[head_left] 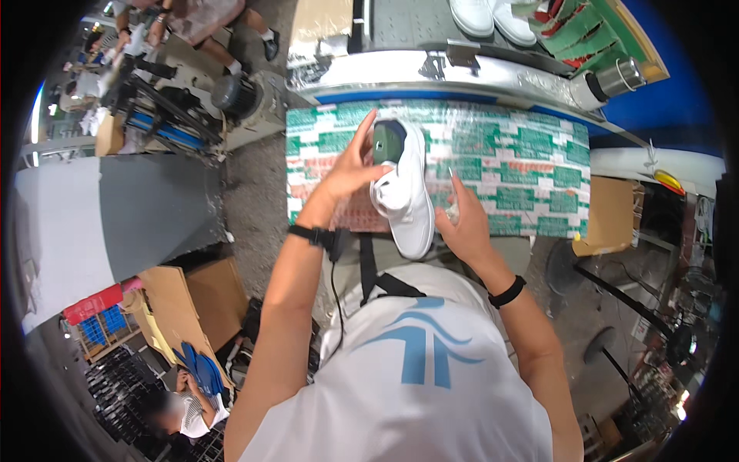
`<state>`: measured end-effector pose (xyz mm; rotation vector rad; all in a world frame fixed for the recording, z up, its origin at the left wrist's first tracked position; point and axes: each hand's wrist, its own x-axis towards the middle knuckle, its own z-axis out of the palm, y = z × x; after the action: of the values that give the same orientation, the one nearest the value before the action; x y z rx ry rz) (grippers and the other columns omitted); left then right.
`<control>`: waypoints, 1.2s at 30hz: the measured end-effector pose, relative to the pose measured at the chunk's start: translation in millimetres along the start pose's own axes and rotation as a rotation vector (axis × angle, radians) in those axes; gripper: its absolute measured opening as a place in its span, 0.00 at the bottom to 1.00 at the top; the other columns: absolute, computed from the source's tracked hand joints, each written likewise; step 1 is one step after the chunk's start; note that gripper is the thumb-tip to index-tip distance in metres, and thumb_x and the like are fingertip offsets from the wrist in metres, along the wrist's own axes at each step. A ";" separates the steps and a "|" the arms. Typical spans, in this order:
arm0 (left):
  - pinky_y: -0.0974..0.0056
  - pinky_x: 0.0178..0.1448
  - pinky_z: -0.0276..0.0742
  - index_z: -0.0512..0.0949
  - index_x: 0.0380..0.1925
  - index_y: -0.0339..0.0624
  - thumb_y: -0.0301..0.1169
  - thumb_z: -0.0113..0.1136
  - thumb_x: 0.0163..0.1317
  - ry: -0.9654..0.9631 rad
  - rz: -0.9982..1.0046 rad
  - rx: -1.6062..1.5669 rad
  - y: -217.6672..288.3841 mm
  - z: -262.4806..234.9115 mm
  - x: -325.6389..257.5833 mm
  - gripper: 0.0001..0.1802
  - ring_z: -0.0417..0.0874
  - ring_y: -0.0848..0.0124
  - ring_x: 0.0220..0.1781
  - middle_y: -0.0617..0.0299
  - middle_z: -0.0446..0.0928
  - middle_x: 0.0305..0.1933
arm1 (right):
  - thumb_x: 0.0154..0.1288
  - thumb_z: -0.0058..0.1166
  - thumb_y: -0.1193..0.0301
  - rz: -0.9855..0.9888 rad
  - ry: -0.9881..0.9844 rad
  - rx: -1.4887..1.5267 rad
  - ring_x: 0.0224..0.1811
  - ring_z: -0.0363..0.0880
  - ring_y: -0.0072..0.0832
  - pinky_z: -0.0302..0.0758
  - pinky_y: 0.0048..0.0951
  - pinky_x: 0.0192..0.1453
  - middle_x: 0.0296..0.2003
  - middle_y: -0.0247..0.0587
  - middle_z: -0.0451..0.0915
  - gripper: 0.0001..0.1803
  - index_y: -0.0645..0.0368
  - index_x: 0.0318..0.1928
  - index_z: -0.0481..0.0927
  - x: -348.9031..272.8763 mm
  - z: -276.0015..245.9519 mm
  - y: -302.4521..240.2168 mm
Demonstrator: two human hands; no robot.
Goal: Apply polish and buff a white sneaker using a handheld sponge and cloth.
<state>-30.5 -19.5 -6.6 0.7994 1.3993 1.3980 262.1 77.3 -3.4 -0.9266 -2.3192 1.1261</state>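
A white sneaker (pixel 416 223) is upright over the patterned worktop, its toe toward me and its dark green insole (pixel 389 145) showing at the heel end. My left hand (pixel 352 171) grips it from the left, thumb across the collar by the tongue and fingers along the heel side. To the right of the shoe, apart from it, is my right hand (pixel 468 225). Its index finger points forward, and a small pale thing lies between thumb and fingers, too small to name. A thin light tip shows by that index finger.
Green, white and red printed sheeting covers the worktop (pixel 531 173). Beyond it runs a metal-edged conveyor (pixel 408 31) with a pair of white shoes (pixel 493 19). A grey-and-white panel (pixel 154 223) stands left, cardboard (pixel 608 215) right. Other people work at the far left and lower left.
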 end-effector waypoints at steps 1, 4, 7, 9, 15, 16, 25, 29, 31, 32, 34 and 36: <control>0.49 0.86 0.72 0.53 0.93 0.55 0.33 0.82 0.65 0.095 0.006 0.019 -19.3 -14.3 -15.0 0.61 0.66 0.52 0.89 0.50 0.61 0.90 | 0.67 0.69 0.62 -0.017 0.013 0.028 0.49 0.83 0.56 0.80 0.55 0.55 0.47 0.56 0.84 0.44 0.67 0.79 0.71 -1.4 12.4 1.7; 0.50 0.82 0.75 0.58 0.90 0.46 0.44 0.68 0.80 0.355 -0.322 -0.223 -37.6 -5.4 -65.3 0.45 0.72 0.61 0.84 0.55 0.70 0.85 | 0.67 0.69 0.61 0.006 -0.311 0.024 0.50 0.83 0.57 0.80 0.56 0.55 0.47 0.57 0.83 0.44 0.65 0.80 0.71 -11.4 31.2 -10.0; 0.52 0.72 0.84 0.66 0.84 0.44 0.52 0.63 0.84 0.423 -0.386 -0.362 -25.4 19.0 -88.3 0.39 0.84 0.63 0.72 0.57 0.82 0.73 | 0.68 0.69 0.60 -0.005 -0.370 0.158 0.52 0.83 0.57 0.79 0.56 0.57 0.49 0.58 0.82 0.42 0.65 0.79 0.73 -8.6 36.3 -43.6; 0.53 0.69 0.87 0.68 0.82 0.40 0.46 0.66 0.83 0.451 -0.435 -0.293 -27.5 10.8 -74.8 0.37 0.87 0.63 0.69 0.56 0.85 0.70 | 0.67 0.70 0.60 -0.208 -0.371 0.196 0.53 0.82 0.56 0.78 0.55 0.58 0.48 0.57 0.81 0.42 0.65 0.78 0.75 6.2 41.2 -33.9; 0.57 0.66 0.86 0.74 0.72 0.29 0.34 0.92 0.55 0.648 -0.233 0.252 37.8 -8.5 -13.5 0.49 0.88 0.62 0.61 0.51 0.86 0.61 | 0.62 0.71 0.61 -0.241 0.170 -0.315 0.56 0.82 0.54 0.78 0.55 0.64 0.50 0.52 0.83 0.38 0.64 0.71 0.80 95.9 -6.6 69.8; 0.58 0.66 0.85 0.75 0.70 0.28 0.34 0.93 0.52 0.625 -0.144 0.370 53.5 -22.2 3.4 0.49 0.87 0.62 0.60 0.50 0.86 0.60 | 0.62 0.71 0.61 -0.232 0.191 -0.316 0.56 0.82 0.54 0.78 0.55 0.64 0.50 0.52 0.83 0.38 0.64 0.71 0.80 104.3 -23.0 93.9; 0.50 0.66 0.85 0.80 0.63 0.33 0.40 0.91 0.52 0.355 0.208 1.280 163.4 -162.4 256.5 0.42 0.91 0.49 0.58 0.45 0.89 0.57 | 0.58 0.74 0.58 -0.202 0.146 -0.465 0.55 0.84 0.48 0.81 0.52 0.62 0.49 0.47 0.84 0.28 0.56 0.57 0.90 102.5 -66.7 139.4; 0.42 0.78 0.75 0.77 0.70 0.30 0.46 0.83 0.62 0.529 0.501 2.055 179.2 -314.4 302.5 0.44 0.80 0.35 0.72 0.32 0.80 0.70 | 0.53 0.79 0.52 -0.281 0.167 -0.251 0.59 0.86 0.48 0.82 0.54 0.66 0.52 0.48 0.87 0.36 0.55 0.61 0.90 116.8 -34.2 148.6; 0.45 0.87 0.65 0.67 0.82 0.28 0.37 0.79 0.68 0.293 0.633 1.706 159.2 -171.3 364.7 0.48 0.73 0.39 0.82 0.33 0.73 0.80 | 0.55 0.77 0.51 -0.148 0.072 -0.263 0.59 0.85 0.47 0.81 0.54 0.66 0.57 0.47 0.86 0.34 0.54 0.59 0.88 102.8 -44.7 161.5; 0.46 0.88 0.64 0.65 0.83 0.28 0.40 0.79 0.69 0.265 0.560 1.563 152.0 -156.6 378.6 0.50 0.72 0.41 0.84 0.34 0.72 0.82 | 0.57 0.75 0.51 -0.183 0.113 -0.287 0.60 0.84 0.46 0.81 0.52 0.65 0.57 0.46 0.85 0.32 0.54 0.58 0.87 109.0 -43.1 153.0; 0.48 0.88 0.63 0.65 0.83 0.26 0.49 0.79 0.70 0.218 0.276 1.148 113.0 -130.3 432.6 0.54 0.71 0.44 0.85 0.36 0.71 0.83 | 0.62 0.72 0.50 -0.155 0.034 -0.321 0.58 0.82 0.45 0.80 0.51 0.64 0.56 0.45 0.82 0.30 0.54 0.58 0.86 113.8 -42.9 145.2; 0.53 0.87 0.65 0.69 0.80 0.23 0.66 0.76 0.68 0.181 -0.123 0.840 73.0 -63.7 497.9 0.61 0.74 0.50 0.83 0.39 0.73 0.82 | 0.61 0.73 0.51 -0.130 0.072 -0.379 0.58 0.82 0.45 0.80 0.50 0.62 0.55 0.45 0.82 0.30 0.54 0.58 0.86 104.9 -45.5 156.6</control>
<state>-261.2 431.5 -32.1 1.0941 2.1801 0.7656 276.8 247.7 -95.0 -0.9085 -2.5377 0.6013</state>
